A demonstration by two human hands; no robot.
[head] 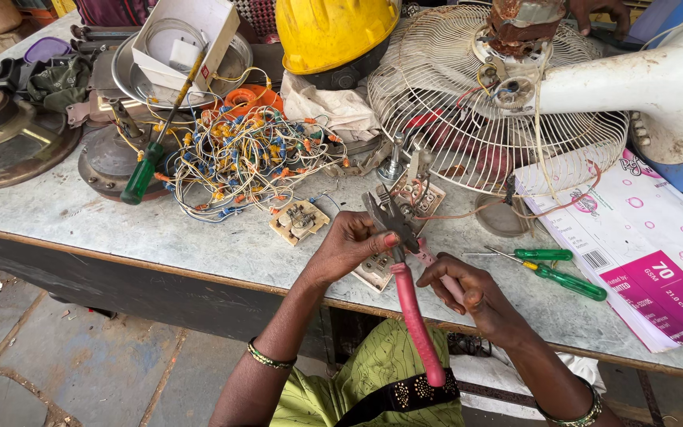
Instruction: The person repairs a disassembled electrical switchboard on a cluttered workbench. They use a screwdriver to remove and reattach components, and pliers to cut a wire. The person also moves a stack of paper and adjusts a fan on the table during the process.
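Observation:
My left hand (351, 245) grips the head of a pair of pliers (405, 285) with pink handles, near the table's front edge. My right hand (468, 291) holds the second pink handle lower down; the other handle points toward my lap. The jaws open over a small cream switch board (375, 273) lying under my hands. A second cream board (299, 220) lies just left of my left hand. A tangle of white, blue and orange wires (250, 158) sits behind it.
A white fan with its wire guard (468, 119) lies across the table at right. Two green-handled screwdrivers (563, 273) rest by a pink and white paper pack (642, 253). Another green screwdriver (145, 170), a yellow helmet (333, 32), a white box (187, 39) and a rusty metal disc (9, 134) crowd the back.

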